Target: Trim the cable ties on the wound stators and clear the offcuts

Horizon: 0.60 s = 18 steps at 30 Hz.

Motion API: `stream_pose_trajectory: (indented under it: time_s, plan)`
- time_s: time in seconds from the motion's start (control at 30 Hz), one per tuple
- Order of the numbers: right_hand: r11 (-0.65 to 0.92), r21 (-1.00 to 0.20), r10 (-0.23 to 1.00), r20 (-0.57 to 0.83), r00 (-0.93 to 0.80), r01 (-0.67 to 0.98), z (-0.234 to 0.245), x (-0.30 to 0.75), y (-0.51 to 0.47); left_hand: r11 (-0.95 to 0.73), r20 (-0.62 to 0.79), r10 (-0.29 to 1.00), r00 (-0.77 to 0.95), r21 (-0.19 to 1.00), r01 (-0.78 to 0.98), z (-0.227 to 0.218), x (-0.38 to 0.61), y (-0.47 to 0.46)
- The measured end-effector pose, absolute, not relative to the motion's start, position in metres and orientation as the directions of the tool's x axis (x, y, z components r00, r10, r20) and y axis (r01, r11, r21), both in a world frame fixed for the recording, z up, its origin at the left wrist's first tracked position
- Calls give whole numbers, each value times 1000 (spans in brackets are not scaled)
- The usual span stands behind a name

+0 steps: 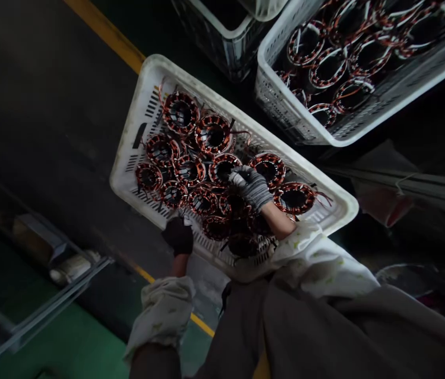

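Three crates are being shown: the nearest white plastic crate (124, 171) is holding at least twelve copper-wound stators (213, 134), some being hidden; two other crates (281, 110) are being cut off. Right hand (251, 187): fingers (238, 178) being pressed together among stators, any pinch unclear. Left hand (178, 236), at the crate's edge: fingers not being made out.

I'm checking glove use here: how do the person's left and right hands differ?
The left hand wears a black glove, while the right hand wears a grey one with pale fingertips. The left hand sits at the near rim of the white plastic crate; the right hand reaches farther in, over a copper-wound stator. Both hands are gloved and come out of pale, flecked sleeves.
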State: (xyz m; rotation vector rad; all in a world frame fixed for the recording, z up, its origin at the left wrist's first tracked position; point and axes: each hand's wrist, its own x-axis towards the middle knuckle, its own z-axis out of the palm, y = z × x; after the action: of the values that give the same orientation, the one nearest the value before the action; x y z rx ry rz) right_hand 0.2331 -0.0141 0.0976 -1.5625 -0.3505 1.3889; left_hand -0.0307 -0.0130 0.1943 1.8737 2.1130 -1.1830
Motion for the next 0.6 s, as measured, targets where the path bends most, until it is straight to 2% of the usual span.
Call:
stream_pose_trajectory:
  time_s: [0.2,0.33,0.47,0.6]
  plan:
    - [-527,-809,738,-587,332,-261,96,233,-14,-40,-544,784,-299,-526,850,198,-24,-10]
    - [-494,-789,726,-605,327,-365,106,235,-11,-40,-560,770,-306,-521,853,198,-25,-10]
    - [-363,-786,722,-577,383,-500,129,248,5,-61,-551,783,-288,-530,846,194,-31,-13]
    - [-305,-789,741,-548,388,-533,132,252,40,-77,-549,790,-273,-531,844,191,-38,-16]
